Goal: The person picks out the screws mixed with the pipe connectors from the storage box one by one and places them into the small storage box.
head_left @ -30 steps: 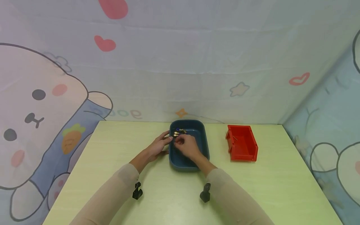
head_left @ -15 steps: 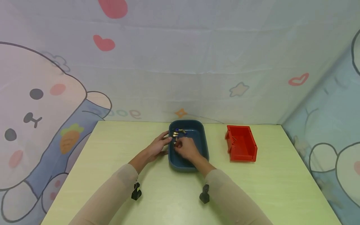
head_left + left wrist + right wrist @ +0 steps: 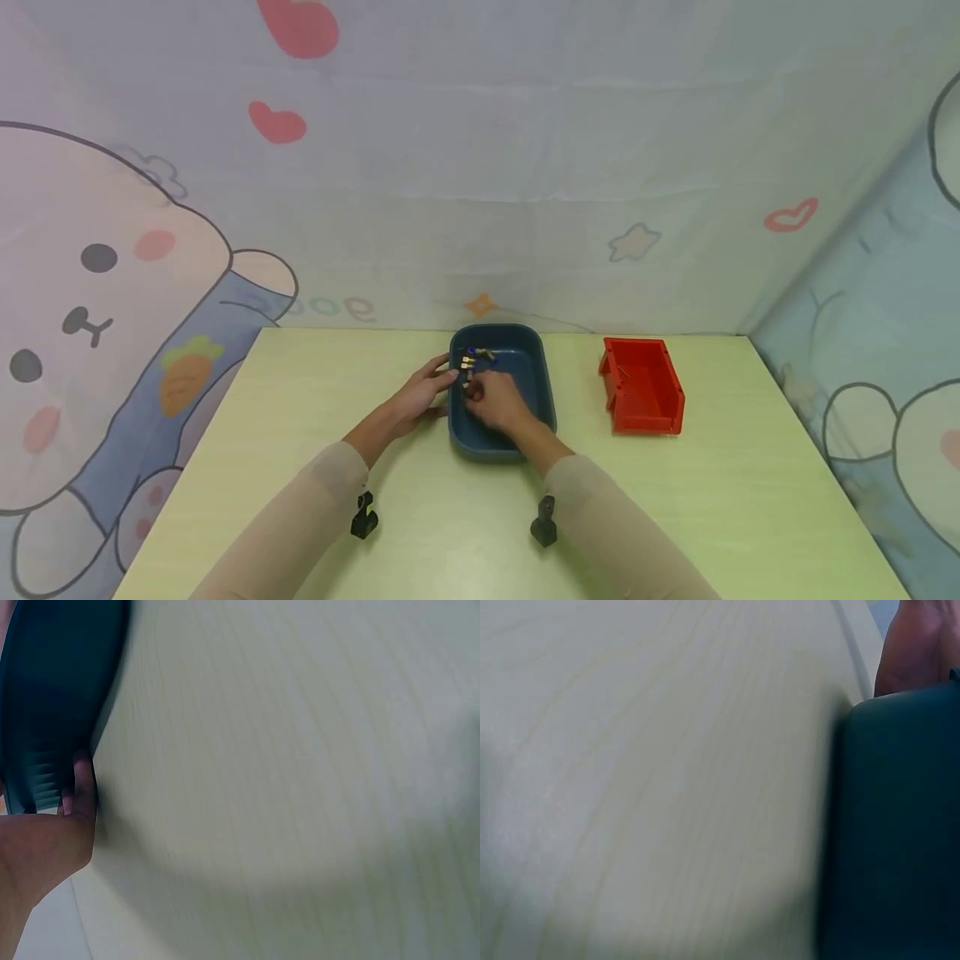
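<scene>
A dark blue tray [image 3: 547, 392] stands at the middle back of the table. Inside, along its left wall, lie several small brass fittings [image 3: 467, 363] with blue parts. My left hand [image 3: 415, 397] rests against the tray's left side, thumb at the rim and straight fingers along the outer wall. The left wrist view shows that hand at the wall of the tray [image 3: 64, 697]. My right hand [image 3: 497, 400] reaches down into the tray with curled fingers, its thumb and fingertips pinching at a small brass fitting, mostly hidden, near the left wall.
A red open-front bin [image 3: 645, 387] stands on the table to the right of the tray, with a small thin piece [image 3: 625, 372] inside. A printed cloth [image 3: 525, 167] hangs behind the table's back edge. Black cameras [image 3: 364, 517] sit at both wrists.
My right hand has shifted slightly toward the front of the tray, showing more of the fittings along the left wall. My left hand stays at the tray's side.
</scene>
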A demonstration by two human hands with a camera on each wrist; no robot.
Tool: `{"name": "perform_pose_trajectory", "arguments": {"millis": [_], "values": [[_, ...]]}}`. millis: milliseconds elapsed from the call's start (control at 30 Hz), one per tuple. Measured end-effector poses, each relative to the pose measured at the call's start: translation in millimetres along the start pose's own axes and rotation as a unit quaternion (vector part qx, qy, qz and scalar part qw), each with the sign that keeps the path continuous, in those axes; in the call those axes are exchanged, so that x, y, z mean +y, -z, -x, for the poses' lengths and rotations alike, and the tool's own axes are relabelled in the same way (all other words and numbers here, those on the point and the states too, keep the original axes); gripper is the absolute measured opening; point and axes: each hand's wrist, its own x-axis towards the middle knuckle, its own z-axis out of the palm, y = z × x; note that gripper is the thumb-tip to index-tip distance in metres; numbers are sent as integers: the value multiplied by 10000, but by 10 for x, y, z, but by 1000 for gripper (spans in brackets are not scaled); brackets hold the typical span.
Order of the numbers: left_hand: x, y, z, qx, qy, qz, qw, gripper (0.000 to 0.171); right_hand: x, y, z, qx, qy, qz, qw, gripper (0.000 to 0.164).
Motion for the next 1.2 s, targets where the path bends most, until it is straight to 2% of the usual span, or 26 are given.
{"name": "perform_pose_trajectory", "arguments": {"millis": [333,833,1200], "values": [[-42,11,-29,57,-61,9,10000,61,-27,1,11,9,-100,55,9999,14],[-44,6,-20,23,-52,-19,10000,61,-37,28,22,-53,-282,18,9996,9],[-37,1,-11,-27,-36,61,10000,61,-42,6,15,-12,-94,369,9993,7]]}}
